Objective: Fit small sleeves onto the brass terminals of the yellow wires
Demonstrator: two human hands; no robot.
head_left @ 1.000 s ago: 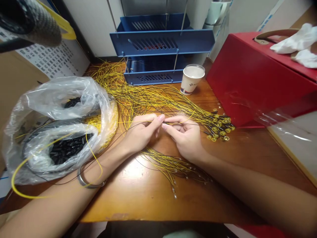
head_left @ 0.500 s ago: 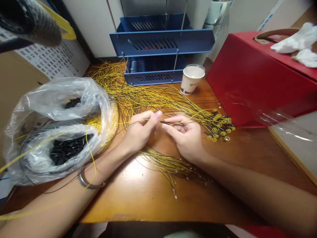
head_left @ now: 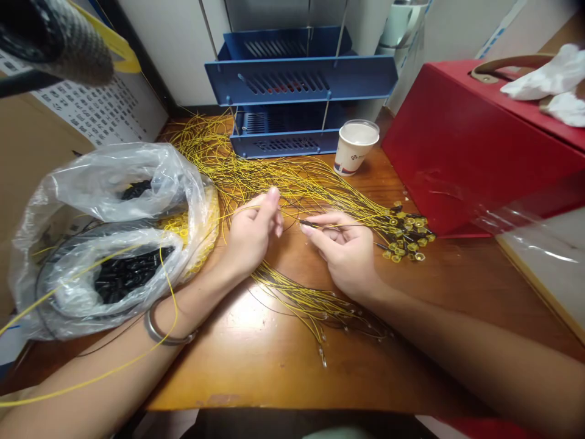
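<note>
My right hand (head_left: 345,253) pinches a small black sleeve (head_left: 311,224) between thumb and forefinger, with thin wire at its ends. My left hand (head_left: 250,235) is a short way to the left, its thumb and curled fingers closed on a thin yellow wire (head_left: 227,216). Below the hands lies a bundle of yellow and black wires (head_left: 297,291) with small clear tips. Beyond them stretches a larger wire bundle (head_left: 292,174), ending at the right in a cluster of yellow caps (head_left: 406,235) with black sleeves.
At the left stands a clear plastic bag (head_left: 34,244) with black sleeves (head_left: 132,274) and yellow caps (head_left: 176,227). A paper cup (head_left: 354,149) sits before a blue tray rack (head_left: 301,79). To the right is a red box (head_left: 475,152). A loose yellow wire (head_left: 172,299) crosses my left forearm.
My left hand has moved left and slightly up, away from the right hand, widening the gap. My right hand has stayed nearly in place with the black sleeve.
</note>
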